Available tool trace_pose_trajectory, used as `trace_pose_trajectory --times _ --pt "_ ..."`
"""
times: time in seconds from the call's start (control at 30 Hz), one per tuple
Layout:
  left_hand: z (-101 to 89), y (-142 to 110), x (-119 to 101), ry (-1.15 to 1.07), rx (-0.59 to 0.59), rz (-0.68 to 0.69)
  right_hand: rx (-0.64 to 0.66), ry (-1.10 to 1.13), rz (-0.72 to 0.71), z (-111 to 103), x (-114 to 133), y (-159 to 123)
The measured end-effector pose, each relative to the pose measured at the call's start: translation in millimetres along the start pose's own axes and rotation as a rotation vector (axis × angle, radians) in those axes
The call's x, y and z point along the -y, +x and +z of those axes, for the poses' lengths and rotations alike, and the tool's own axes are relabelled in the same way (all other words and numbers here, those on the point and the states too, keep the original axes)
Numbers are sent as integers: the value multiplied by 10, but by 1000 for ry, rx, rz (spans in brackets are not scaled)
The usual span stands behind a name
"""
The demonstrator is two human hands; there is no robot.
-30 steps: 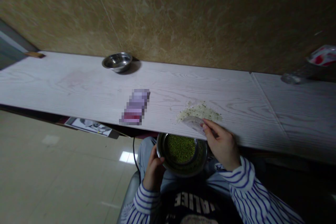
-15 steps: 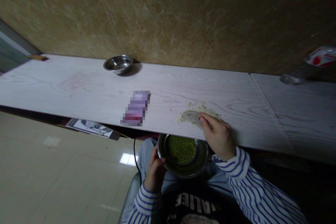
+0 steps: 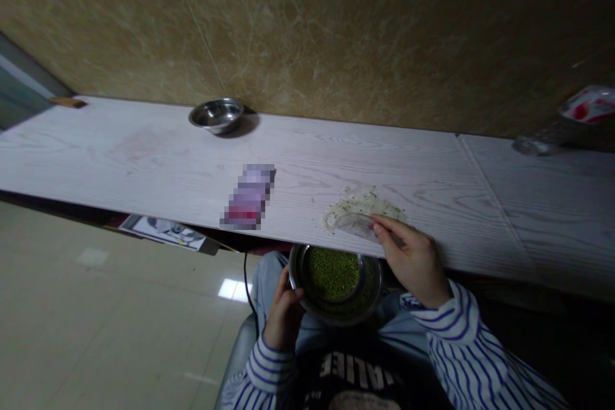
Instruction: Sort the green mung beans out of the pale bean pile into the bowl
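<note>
My left hand (image 3: 284, 314) grips the left rim of a steel bowl (image 3: 314, 314), which is held over my lap just below the front edge of the white wood-grain counter (image 3: 158, 186). Small green beans (image 3: 331, 272), like mung beans, lie inside the bowl. My right hand (image 3: 408, 253) pinches a thin, clear, curved piece of plastic (image 3: 354, 224), resting low against the counter near its edge. Behind the plastic spreads a loose patch of white grains (image 3: 365, 200), like rice, with dark green specks among them.
A smaller steel bowl (image 3: 216, 116) stands near the wall. A blurred-out purple phone-like slab (image 3: 250, 197) lies left of the grains. At the far right a clear plastic bottle (image 3: 562, 122) lies on its side. Below the counter sits a picture-covered box (image 3: 166, 232).
My right hand has drawn the plastic piece toward me and slightly right, closer to the counter's front edge. More of the grain patch shows behind it. My left hand and the bowl stay put.
</note>
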State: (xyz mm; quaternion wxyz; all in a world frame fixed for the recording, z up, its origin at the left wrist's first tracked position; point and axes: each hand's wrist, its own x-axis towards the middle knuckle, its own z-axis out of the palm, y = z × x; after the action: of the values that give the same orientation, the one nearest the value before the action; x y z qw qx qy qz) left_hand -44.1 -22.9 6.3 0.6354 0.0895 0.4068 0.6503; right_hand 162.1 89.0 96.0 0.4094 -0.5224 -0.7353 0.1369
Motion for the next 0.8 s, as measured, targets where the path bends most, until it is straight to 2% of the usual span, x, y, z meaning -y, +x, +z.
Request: trace_pose_trajectory --times 0.2,0.8 --pt "-14 8 14 5 1 -8 20 9 46 -12 -35 -61" --pt "-29 20 28 -3 4 8 89 77 48 115 82 -83"
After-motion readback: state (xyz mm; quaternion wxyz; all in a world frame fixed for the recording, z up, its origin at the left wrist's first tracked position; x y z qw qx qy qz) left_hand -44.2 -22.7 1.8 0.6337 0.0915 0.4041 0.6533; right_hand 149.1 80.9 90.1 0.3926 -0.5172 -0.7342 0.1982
